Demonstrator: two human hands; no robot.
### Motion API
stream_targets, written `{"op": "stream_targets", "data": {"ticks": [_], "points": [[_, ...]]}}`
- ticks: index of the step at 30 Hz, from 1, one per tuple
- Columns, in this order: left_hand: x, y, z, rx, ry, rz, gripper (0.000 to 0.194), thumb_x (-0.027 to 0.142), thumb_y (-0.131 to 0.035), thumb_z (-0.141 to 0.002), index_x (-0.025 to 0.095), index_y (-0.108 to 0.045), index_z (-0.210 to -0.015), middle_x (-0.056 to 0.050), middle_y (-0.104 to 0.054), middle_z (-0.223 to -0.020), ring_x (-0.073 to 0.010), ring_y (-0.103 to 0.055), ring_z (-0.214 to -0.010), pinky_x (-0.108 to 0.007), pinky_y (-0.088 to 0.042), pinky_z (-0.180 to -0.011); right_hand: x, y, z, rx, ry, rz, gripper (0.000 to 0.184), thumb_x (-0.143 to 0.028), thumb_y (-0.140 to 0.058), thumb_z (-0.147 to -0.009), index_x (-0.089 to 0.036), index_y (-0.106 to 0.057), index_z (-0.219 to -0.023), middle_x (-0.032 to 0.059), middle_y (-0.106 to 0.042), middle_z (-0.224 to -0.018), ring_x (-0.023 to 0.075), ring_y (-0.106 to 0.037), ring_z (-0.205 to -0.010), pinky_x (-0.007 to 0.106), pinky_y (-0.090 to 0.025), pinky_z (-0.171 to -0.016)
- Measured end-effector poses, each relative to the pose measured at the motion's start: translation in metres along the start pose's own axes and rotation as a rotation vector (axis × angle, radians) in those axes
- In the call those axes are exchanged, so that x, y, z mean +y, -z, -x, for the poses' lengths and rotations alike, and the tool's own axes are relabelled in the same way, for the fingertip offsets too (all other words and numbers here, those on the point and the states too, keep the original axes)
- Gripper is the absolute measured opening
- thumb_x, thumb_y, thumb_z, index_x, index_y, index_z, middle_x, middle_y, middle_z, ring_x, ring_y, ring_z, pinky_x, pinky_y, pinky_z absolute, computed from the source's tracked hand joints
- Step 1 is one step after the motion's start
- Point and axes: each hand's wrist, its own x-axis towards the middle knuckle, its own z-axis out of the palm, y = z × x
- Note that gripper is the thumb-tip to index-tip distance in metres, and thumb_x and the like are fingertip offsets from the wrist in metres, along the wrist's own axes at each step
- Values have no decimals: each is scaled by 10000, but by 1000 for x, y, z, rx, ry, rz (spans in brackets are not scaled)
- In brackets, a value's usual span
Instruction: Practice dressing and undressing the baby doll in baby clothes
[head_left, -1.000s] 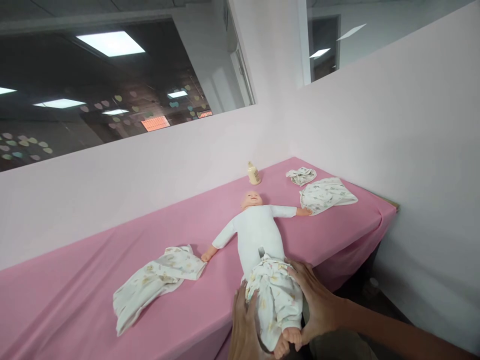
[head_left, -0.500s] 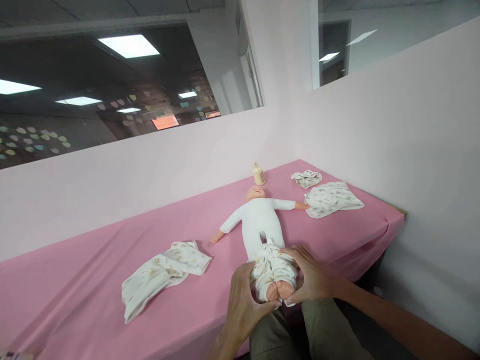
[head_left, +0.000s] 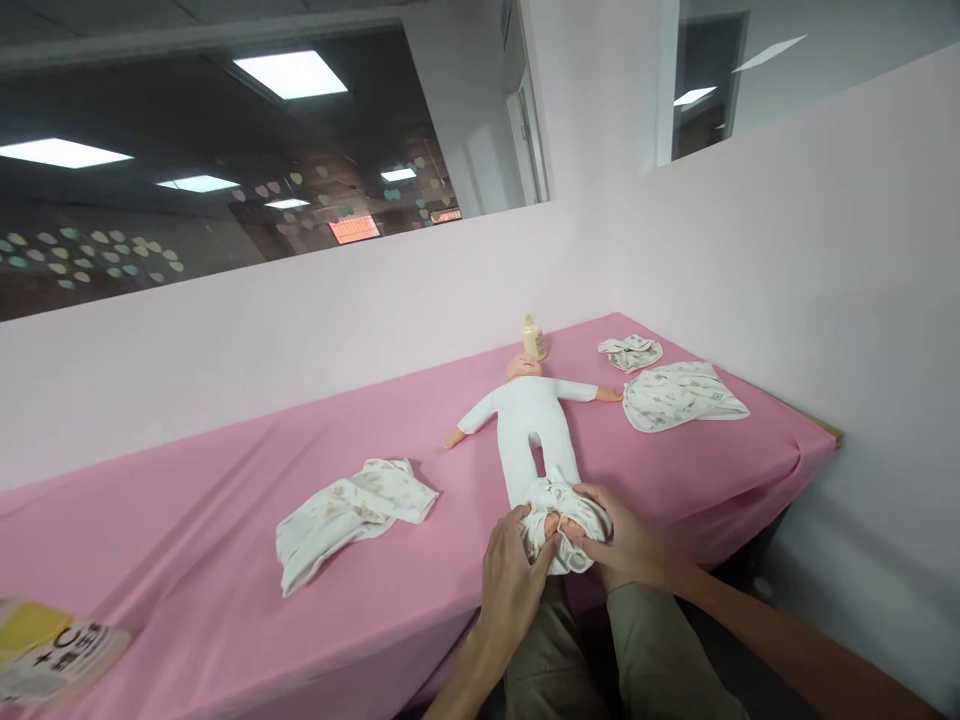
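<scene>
Olive-green trousers (head_left: 660,650) are worn, their matte cloth softly creased and seen only in part at the near edge. The left hand (head_left: 514,575) and the right hand (head_left: 630,540) are bare, as are both forearms (head_left: 780,630); slender fingers (head_left: 592,493) can be made out.

There is one doll (head_left: 529,410), with one head (head_left: 521,367), two arms (head_left: 576,391) and two feet (head_left: 573,529). Printed garments come to four: three cloths (head_left: 684,397) lying loose, plus one pair of pants (head_left: 556,488) bunched at the feet. One bottle (head_left: 535,341), one packet (head_left: 60,660), one sheet (head_left: 225,560) over one worktop (head_left: 835,436). Two human hands: one left hand (head_left: 510,575), one right hand (head_left: 628,542). Two trouser legs (head_left: 667,645). Two windows (head_left: 210,110); the larger shows five white lights (head_left: 291,74) and two orange panels (head_left: 354,230). The hearts (head_left: 118,237) are too blurred to count.
</scene>
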Motion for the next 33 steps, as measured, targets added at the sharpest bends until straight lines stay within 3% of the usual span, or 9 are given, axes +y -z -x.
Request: {"op": "stream_targets", "data": {"ticks": [7, 12, 15, 19, 24, 29, 33], "points": [[19, 1, 8, -37, 90, 296, 429, 385, -525, -861, 175, -424, -1222, -111, -610, -1180, -224, -605, -1063, -358, -480, -891, -11, -9, 1, 14, -99, -233, 554, -493, -641, -810, -204, -461, -1246, 94, -597, -1219, 240, -582, -1104, 386, -492, -924], [21, -2, 9, -32, 114, 471, 362, 261, -549, -805, 180, -406, -1129, -86, -611, -1089, -212, -618, -992, -335, -498, -843, -34, 2, 0, -58, -294, -307, 571, -404, -732, -710, -184, -508, -1186, 91, -633, -1154, 247, -618, -1033, 364, -524, -830], [17, 0, 9, -80, 86, 512, 376, 225, -547, -799, 180, -400, -1143, -84, -600, -1101, -209, -607, -1011, -337, -489, -869, -42, 12, 1, -114, -333, -307, 563, -372, -743, -698, -175, -528, -1180, 86, -639, -1154, 242, -618, -1043, 340, -519, -829], [12, 17, 9, -234, 41, 495, 401, 333, -582, -834, 192, -401, -1164, -79, -600, -1118, -198, -601, -984, -328, -478, -867, -44, 28, 4, -200, -338, -239, 562, -344, -762, -686, -176, -550, -1179, 76, -649, -1127, 247, -610, -1043, 339, -505, -840], [17, 56, 8, -432, 32, 525, 482, 453, -667, -780, 203, -429, -1117, -64, -585, -1088, -187, -564, -963, -284, -452, -824, -52, 50, 10, -434, -234, -272, 654, -344, -802, -658, -206, -533, -1238, 69, -615, -1183, 253, -577, -1095, 366, -481, -901], [24, 94, 2, -737, 36, 565, 555, 414, -772, -675, 201, -438, -1063, -1, -520, -955, -126, -506, -834, -222, -405, -707, -65, 71, 15, -656, -130, -437, 752, -296, -821, -635, -221, -489, -1305, 93, -522, -1305, 262, -500, -1215, 380, -451, -959], [38, 120, -5, -1022, -27, 404, 738, 361, -872, -497, 229, -478, -1107, -6, -546, -1056, -186, -507, -1001, -271, -414, -830, -76, 85, 17, -770, -52, -348, 811, -307, -863, -557, -211, -508, -1280, 84, -519, -1283, 249, -500, -1194, 378, -424, -978]]}}
